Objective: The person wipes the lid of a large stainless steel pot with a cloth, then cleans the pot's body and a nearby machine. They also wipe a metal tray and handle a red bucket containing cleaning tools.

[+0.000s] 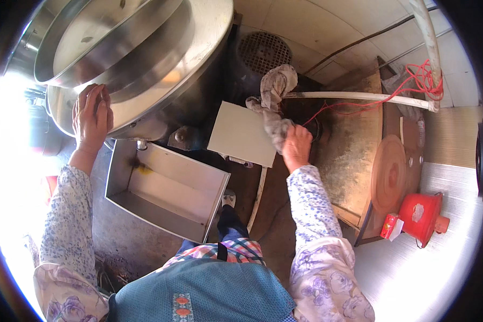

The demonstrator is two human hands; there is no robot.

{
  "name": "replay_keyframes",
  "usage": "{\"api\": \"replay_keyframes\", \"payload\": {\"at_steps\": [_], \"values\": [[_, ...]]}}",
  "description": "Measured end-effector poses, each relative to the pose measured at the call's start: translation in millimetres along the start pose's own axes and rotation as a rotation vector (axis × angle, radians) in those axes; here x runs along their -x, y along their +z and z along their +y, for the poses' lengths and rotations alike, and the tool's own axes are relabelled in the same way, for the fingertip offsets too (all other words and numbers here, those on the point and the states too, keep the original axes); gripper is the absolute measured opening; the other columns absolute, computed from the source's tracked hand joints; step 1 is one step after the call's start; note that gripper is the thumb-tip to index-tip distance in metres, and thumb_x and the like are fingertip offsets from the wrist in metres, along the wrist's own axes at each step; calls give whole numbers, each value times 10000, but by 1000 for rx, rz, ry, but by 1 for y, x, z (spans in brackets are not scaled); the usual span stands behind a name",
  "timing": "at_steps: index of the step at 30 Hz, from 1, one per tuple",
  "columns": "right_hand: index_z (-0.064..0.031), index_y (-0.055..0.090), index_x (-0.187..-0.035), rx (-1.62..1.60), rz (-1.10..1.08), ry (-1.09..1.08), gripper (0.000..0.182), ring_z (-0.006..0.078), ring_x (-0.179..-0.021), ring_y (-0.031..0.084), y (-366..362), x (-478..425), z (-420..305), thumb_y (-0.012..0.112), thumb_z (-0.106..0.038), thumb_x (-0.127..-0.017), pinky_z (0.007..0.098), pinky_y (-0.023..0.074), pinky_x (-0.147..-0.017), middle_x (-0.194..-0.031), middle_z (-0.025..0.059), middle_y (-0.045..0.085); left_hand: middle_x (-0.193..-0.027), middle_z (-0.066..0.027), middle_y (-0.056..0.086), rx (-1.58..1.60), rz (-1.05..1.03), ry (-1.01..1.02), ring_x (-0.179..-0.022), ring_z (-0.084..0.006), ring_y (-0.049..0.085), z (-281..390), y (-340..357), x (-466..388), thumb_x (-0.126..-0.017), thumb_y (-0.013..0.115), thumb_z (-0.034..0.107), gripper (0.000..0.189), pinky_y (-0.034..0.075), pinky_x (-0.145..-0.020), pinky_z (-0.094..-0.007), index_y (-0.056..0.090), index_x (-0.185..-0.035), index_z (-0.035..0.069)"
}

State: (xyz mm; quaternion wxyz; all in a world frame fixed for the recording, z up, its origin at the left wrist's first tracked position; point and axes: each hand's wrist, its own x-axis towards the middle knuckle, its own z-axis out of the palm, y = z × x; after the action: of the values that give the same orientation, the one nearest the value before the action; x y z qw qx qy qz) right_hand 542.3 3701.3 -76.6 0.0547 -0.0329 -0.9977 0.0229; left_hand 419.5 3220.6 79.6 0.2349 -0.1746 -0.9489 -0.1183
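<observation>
My left hand [91,112] rests against the outer wall of a tilted round metal pan [120,44], over the wide rim of a large round metal vessel [193,80]. The fingers lie close together; whether they grip the pan's edge cannot be told. In my right hand [298,145] is a bunched, stained cloth [274,116], which hangs over the right side of a pale square panel [241,135]. Part of the cloth reaches up beside a white pipe [338,95]. The pan's lower side is partly hidden.
Below the vessel's spout stands an open metal box [165,181]. Behind is a round dark grille [265,52]. A stained wooden board [346,161], an orange-brown round lid [388,173], a red plastic container [418,217] and tangled red cord [424,80] are at the right.
</observation>
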Motion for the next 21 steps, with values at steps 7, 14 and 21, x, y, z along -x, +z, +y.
{"api": "replay_keyframes", "payload": {"at_steps": [7, 14, 21], "values": [[8, 488, -1084, -202, -19, 467, 278, 420, -956, 536, -12, 109, 65, 509, -159, -864, 470, 435, -825, -1054, 234, 552, -1162, -115, 544, 7, 13, -25, -1061, -309, 524, 4, -3, 0, -825, 472, 196, 334, 376, -942, -404, 564, -1129, 91], [-42, 544, -1041, -757, 343, 154, 234, 290, -965, 514, -48, 61, -76, 574, -209, -880, 402, 404, -854, -996, 141, 548, -1174, -114, 542, -41, 32, -36, -1057, -320, 529, 4, -2, 0, -822, 482, 195, 334, 390, -925, -412, 570, -1130, 101], [-161, 445, -1294, -126, 136, 77, 529, 403, -1338, 211, 12, 1, -108, 564, -423, -849, 631, 211, -1017, -1409, 213, 288, -1163, -119, 549, 43, 33, 41, -1032, -332, 542, -11, 6, 0, -841, 465, 224, 333, 410, -901, -405, 568, -1127, 91]]}}
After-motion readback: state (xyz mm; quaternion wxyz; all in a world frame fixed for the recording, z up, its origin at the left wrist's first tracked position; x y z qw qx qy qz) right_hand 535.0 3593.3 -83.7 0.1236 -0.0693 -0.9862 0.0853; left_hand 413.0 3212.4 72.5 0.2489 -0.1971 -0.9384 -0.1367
